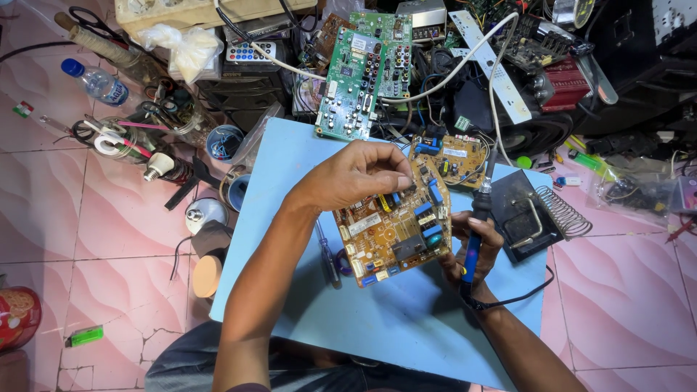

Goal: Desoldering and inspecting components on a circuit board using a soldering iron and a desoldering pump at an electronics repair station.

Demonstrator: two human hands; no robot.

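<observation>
soldering iron [475,225] upright, tip up | right hand [473,250] grips | circuit board [392,225] beside

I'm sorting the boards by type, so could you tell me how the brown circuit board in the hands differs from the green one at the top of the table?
The brown circuit board is tan with blue parts; the green circuit board is green with mostly small silver and white parts. The brown one is held tilted by the left hand, beside the right hand with its soldering iron; the green one lies untouched, overhanging the blue table. Both are populated and face up.
</observation>
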